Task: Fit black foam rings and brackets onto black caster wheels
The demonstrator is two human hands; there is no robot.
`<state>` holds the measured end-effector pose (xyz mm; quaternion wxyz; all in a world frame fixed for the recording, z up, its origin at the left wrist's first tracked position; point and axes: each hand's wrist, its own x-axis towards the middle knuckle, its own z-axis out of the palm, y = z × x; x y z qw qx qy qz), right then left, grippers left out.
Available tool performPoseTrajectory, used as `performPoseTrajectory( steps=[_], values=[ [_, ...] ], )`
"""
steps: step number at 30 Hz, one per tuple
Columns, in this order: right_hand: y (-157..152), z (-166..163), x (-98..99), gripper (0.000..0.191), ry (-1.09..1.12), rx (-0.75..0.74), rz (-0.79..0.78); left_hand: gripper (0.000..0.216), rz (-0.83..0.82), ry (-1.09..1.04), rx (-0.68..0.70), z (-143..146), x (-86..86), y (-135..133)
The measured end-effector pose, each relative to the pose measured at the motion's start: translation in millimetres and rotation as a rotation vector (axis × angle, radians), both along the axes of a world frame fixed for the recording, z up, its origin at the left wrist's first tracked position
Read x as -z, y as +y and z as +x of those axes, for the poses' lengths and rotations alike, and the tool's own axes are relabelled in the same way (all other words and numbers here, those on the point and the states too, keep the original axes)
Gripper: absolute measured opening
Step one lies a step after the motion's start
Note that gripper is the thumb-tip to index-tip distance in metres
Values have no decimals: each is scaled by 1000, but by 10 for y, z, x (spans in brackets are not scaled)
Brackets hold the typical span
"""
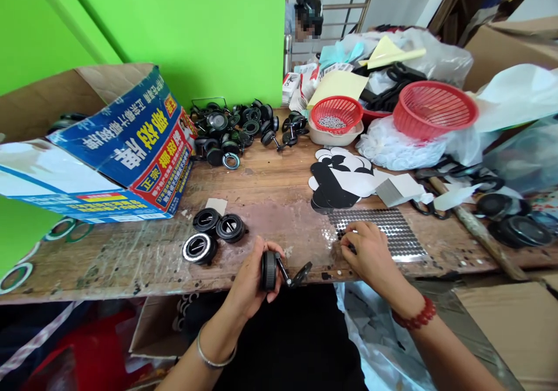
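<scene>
My left hand [249,280] is closed around a black round part with a ribbed rim [269,271]. From that part a short metal arm reaches right to a smaller black disc [302,274]. My right hand [368,254] rests at the left side of a sheet of small dark round dots [399,234], thumb and fingers pinched together; anything between them is too small to make out. Left of my left hand lie three black round parts, one with a white ring on top [199,248]. Black and white card pieces [335,185] are piled behind the sheet.
A blue-and-white carton [143,141] stands at the left, beside a heap of black round parts [233,126]. Red baskets [436,112] and plastic bags fill the back right. A wooden stick [483,237] lies at the right. Another person [305,16] is in the background.
</scene>
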<state>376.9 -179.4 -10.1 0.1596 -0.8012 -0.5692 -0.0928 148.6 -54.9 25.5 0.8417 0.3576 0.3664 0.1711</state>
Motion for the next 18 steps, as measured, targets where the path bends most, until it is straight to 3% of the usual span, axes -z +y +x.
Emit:
performPoseTrajectory(
  steps=[8, 13, 18],
  values=[
    [26, -156, -67, 12, -149, -3, 67, 64, 99, 2, -167, -4, -61, -9],
    [103, -658, -325, 14, 153, -148, 388, 64, 275, 48, -256, -13, -43, -51],
    [264, -1166, -492, 20, 344, -274, 487, 60, 440, 110, -271, -46, -4, -85]
  ],
)
